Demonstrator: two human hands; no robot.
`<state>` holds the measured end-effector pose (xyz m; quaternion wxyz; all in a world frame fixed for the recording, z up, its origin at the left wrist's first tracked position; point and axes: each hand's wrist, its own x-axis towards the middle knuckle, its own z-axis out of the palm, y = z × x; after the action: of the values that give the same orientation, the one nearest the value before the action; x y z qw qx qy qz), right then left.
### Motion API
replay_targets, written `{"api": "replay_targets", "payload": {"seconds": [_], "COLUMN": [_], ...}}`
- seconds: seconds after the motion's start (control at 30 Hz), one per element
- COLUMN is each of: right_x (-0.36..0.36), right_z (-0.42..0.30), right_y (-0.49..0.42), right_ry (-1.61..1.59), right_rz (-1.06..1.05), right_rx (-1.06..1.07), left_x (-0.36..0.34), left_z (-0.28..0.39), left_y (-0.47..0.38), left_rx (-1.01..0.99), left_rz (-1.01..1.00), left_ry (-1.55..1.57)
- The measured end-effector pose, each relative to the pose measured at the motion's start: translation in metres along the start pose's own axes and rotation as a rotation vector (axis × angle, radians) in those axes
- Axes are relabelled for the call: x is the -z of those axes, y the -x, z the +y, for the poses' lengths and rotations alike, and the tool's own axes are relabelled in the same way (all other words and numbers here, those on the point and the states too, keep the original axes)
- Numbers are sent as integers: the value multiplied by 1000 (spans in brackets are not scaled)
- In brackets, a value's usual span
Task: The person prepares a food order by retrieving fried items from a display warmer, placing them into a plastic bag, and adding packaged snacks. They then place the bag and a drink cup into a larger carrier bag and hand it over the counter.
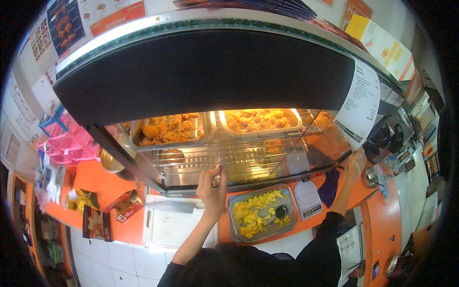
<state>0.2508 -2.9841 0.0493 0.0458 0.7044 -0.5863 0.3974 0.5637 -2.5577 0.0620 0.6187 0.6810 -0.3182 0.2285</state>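
My left hand (211, 190) has its fingertips pinched at the glass front of a lit food warmer (200, 175), perhaps on a small knob. My right hand (355, 163), in what looks like a clear plastic glove, is at the warmer's right corner, just under a hanging paper receipt (360, 104); what it touches is unclear. Inside the warmer, a metal tray of orange-brown fried food (172, 131) and another tray of fried pieces (260, 122) stand on wire racks. Below the glass lies a metal tray of yellow scrambled egg (251, 215) with a dark-ended utensil (280, 211) in it.
A white cutting board (179, 229) with a cleaver-like blade (175, 206) lies left of the egg tray. A digital kitchen scale (308, 199) and dark cloth (329, 186) are on the right. Open food boxes (125, 206), pink baskets (73, 143) and a metal bowl (371, 175) stand farther out.
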Motion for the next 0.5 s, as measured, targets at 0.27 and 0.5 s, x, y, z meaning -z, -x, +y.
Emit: {"api": "replay_targets", "payload": {"seconds": [0.27,0.5], "right_x": [120,90], "right_z": [-118,-327], "right_y": [93,182], "right_ry": [-548,-975], "right_rz": [300,-607], "right_rx": [252,568], "left_x": [-26,-66], "left_z": [11,-6], "left_y": [8,36], "left_rx": [-14,1], "left_rz": [-115,-253], "left_ry": [106,219]}}
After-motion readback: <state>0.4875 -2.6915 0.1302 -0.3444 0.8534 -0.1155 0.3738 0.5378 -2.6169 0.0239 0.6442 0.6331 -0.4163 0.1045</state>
